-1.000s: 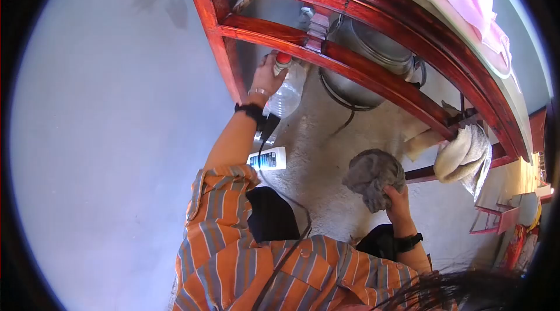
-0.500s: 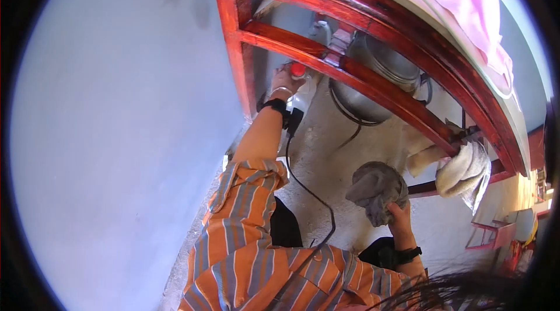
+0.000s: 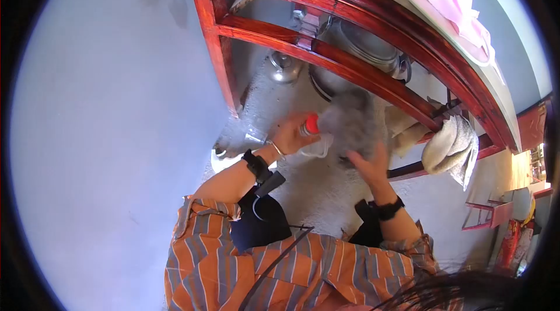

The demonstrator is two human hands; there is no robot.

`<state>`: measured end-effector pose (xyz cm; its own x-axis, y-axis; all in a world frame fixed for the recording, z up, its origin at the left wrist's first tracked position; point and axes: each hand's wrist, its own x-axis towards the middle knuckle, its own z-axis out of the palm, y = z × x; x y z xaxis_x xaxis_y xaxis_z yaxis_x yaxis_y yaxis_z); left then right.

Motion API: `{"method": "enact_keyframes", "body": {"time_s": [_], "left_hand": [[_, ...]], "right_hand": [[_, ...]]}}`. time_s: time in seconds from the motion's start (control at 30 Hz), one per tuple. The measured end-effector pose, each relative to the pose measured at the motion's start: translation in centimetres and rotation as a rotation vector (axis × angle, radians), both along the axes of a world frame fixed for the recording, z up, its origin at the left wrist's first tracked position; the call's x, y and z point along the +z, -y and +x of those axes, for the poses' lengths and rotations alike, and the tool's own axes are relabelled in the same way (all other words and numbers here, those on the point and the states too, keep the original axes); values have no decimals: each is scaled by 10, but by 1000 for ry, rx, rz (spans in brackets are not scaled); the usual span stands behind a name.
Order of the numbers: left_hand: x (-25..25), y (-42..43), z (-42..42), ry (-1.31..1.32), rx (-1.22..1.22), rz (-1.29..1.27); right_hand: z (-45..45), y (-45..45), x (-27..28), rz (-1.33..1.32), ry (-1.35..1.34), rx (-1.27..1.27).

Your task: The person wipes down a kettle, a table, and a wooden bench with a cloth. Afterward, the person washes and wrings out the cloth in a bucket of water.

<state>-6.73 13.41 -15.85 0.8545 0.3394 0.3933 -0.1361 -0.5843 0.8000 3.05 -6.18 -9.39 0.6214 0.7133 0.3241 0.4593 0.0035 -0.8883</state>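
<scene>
My left hand [image 3: 287,135] is closed around the neck of a clear bottle with a red cap [image 3: 311,124], held tilted above the floor. Part of the clear bottle body [image 3: 318,146] shows below the fingers. Right beside it, a grey cloth [image 3: 350,118], smeared by motion, is held up against or very near the bottle. My right hand [image 3: 373,168] is at the cloth's lower edge, its thumb showing and its other fingers partly hidden by the blur.
A red wooden table frame [image 3: 256,37] stands ahead, with a large metal pot [image 3: 368,42] and a lidded metal vessel [image 3: 283,67] beneath. Another cloth [image 3: 452,150] hangs over its lower rail. A wall [image 3: 111,136] rises at left; a white object [image 3: 224,162] lies near it.
My left hand has drawn the red-capped bottle out from under the table, back and to the right. My right hand has lifted the grey cloth forward and left to the bottle.
</scene>
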Motion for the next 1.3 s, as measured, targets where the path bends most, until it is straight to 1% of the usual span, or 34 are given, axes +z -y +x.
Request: {"method": "enact_keyframes", "body": {"time_s": [0.03, 0.07, 0.1, 0.13, 0.17, 0.23, 0.27, 0.33, 0.37, 0.43, 0.47, 0.5, 0.53, 0.57, 0.63, 0.67, 0.73, 0.77, 0.83, 0.87, 0.93, 0.97, 1.03, 1.07, 1.13, 1.17, 1.23, 1.27, 1.3], "left_hand": [[-24, 12, 2, 2, 0, 0], [-59, 26, 7, 100, -42, -111], [-78, 33, 11, 197, -83, -223], [-65, 31, 2, -19, -171, -76], [-62, 38, 3, -20, -169, -82], [-58, 54, 6, 54, -47, -36], [-57, 58, 6, 45, -51, -48], [-50, 66, 8, 4, -67, -133], [-42, 72, 6, 0, -77, -132], [-29, 77, 4, -288, -49, -76], [-34, 78, 4, -297, -58, -78], [-40, 77, 7, -201, -45, -45], [-36, 76, 10, -96, -32, -6], [-32, 77, 9, -86, -41, 5], [-26, 77, 4, -47, -48, 34], [-29, 77, 4, -59, -49, 27], [-38, 81, 4, -236, -20, -83], [-48, 82, 6, -236, -22, -89], [-65, 86, 9, 113, -3, -95], [-70, 83, 11, 115, -2, -96], [-76, 78, 9, -231, -2, -326], [-60, 80, 7, -234, -10, -319], [-33, 87, 2, -315, 41, 15], [-35, 89, 1, -308, 40, 17], [-43, 90, 1, -175, 105, -72], [-42, 91, -1, -177, 104, -75], [-37, 85, 0, -138, 31, -186], [-35, 84, 0, -131, 30, -183], [-34, 85, -1, -153, 32, -191]], "right_hand": [[1, -11, -4, -54, 142, 34], [1, -20, -13, -54, 143, 33], [2, -28, -26, -149, 348, -10], [2, -32, -37, -248, 550, -50], [0, -34, -44, -253, 548, -47], [-4, -33, -55, -177, 186, 3], [-2, -30, -58, -188, 177, 0], [9, -22, -59, -328, -53, -141], [13, -16, -67, -326, -58, -151], [24, -14, -81, -131, 159, -232], [28, -13, -84, -136, 150, -240], [36, -14, -86, -193, 258, -289], [43, -15, -84, -243, 374, -339], [49, -9, -84, -234, 381, -352], [60, 0, -88, -167, -39, -380], [45, 2, -73, -177, -50, -381], [10, 6, -48, -100, -54, -219], [-1, 1, -50, -106, -54, -220], [-21, -7, -52, -210, 699, -220], [-19, -13, -50, -210, 701, -219], [-9, -31, -46, -407, 435, -157], [3, -37, -47, -404, 430, -167], [26, -42, -60, -548, -71, -195], [26, -40, -65, -546, -65, -198], [22, -34, -80, -278, -120, -312], [21, -27, -98, -282, -122, -313], [23, -15, -123, -148, -75, -484], [15, -8, -122, -144, -70, -485], [3, 4, -122, -204, 57, -494]]}}
